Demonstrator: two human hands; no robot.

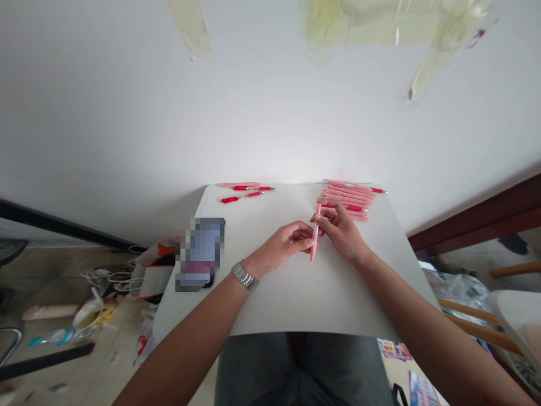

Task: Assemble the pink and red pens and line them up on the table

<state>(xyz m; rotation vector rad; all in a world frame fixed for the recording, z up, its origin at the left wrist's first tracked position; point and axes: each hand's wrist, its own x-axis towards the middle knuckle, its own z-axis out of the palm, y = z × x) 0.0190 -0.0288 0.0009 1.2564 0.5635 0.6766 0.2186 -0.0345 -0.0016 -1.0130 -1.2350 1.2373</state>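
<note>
Both hands meet over the middle of a small white table and hold one pink pen, which stands nearly upright with its tip down. My left hand, with a metal watch on the wrist, pinches the pen's lower part. My right hand grips its upper part. A row of several pink pens lies at the table's far right, just behind my right hand. Red pen parts lie at the far left of the table.
A dark phone lies on the table's left edge. Bags and clutter cover the floor to the left. A wooden chair and a plastic bag stand on the right. A white wall rises right behind the table.
</note>
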